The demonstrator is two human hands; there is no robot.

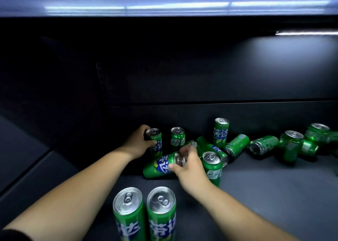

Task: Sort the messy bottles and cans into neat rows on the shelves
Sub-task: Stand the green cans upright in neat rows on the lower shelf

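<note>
Green soda cans are scattered on a dark shelf (274,186). My left hand (139,144) is wrapped around an upright can (155,140) at the back left. My right hand (190,165) grips the top end of a tipped can (161,165) lying on its side in the middle. Two upright cans (128,211) (161,211) stand side by side at the front edge. Another upright can (213,165) stands just right of my right hand, and two more (177,136) (221,131) stand behind. Several cans lie tumbled to the right (263,144).
The shelf's dark back wall (201,80) rises behind the cans. An upper shelf edge (164,8) hangs overhead. A side panel (27,158) borders the left. Bare shelf floor shows at the front right.
</note>
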